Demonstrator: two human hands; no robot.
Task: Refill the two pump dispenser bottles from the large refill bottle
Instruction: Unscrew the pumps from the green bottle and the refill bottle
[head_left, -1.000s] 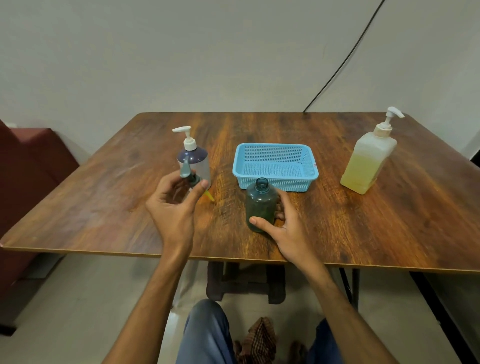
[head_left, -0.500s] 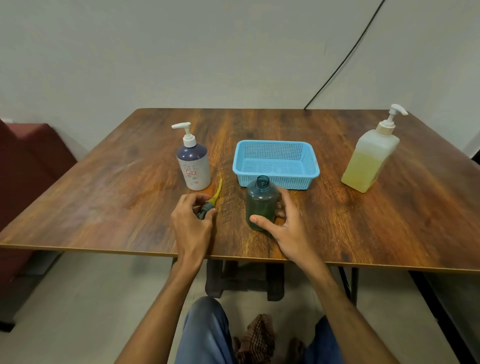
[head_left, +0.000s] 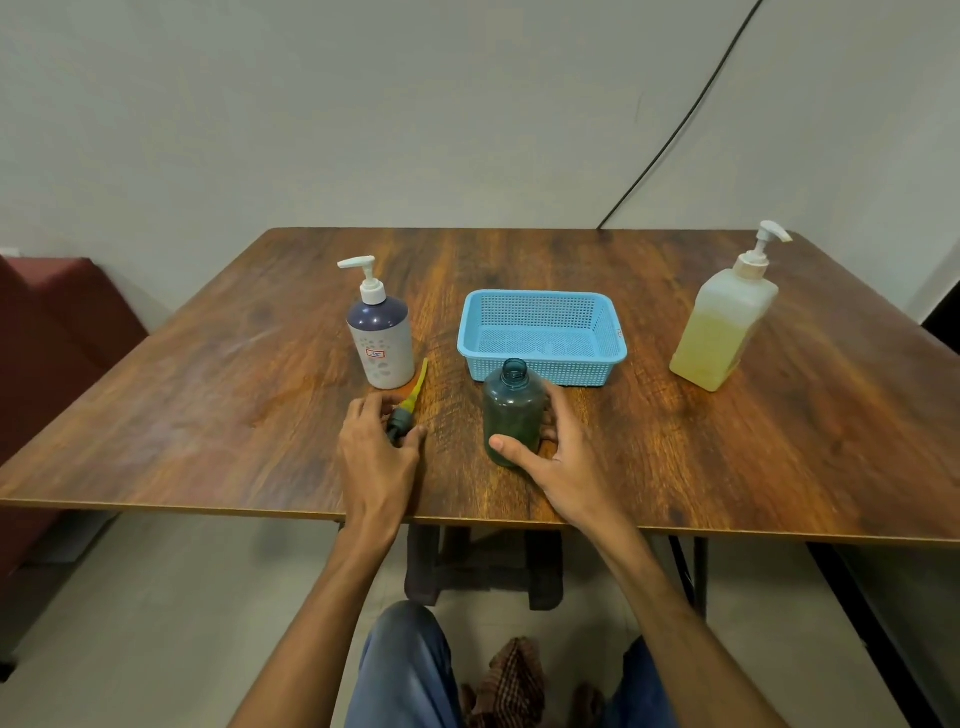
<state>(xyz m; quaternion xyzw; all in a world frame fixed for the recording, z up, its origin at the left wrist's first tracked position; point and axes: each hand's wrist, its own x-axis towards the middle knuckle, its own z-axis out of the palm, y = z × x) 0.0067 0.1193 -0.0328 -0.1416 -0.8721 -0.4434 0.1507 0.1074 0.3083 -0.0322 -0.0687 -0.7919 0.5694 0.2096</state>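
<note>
A small dark green bottle (head_left: 511, 410) stands upright with its neck uncapped near the table's front edge. My right hand (head_left: 558, 457) grips it from the right, thumb across its base. Its pump head (head_left: 408, 410), dark cap with a yellowish tube, lies on the table to the left. My left hand (head_left: 376, 452) holds the cap end, fingers curled round it. Behind the pump stands a white and purple pump bottle (head_left: 382, 338). The large refill bottle (head_left: 724, 325), with yellow liquid and a white pump, stands at the far right.
A light blue mesh basket (head_left: 543, 338) sits just behind the green bottle. The wooden table (head_left: 208, 395) ends close to my forearms. A dark red seat (head_left: 47, 332) is at the left, and a black cable (head_left: 675, 124) runs down the wall.
My left hand has come down from the air and laid the pump head on the table beside the white and purple bottle. My right hand has kept its hold on the green bottle.
</note>
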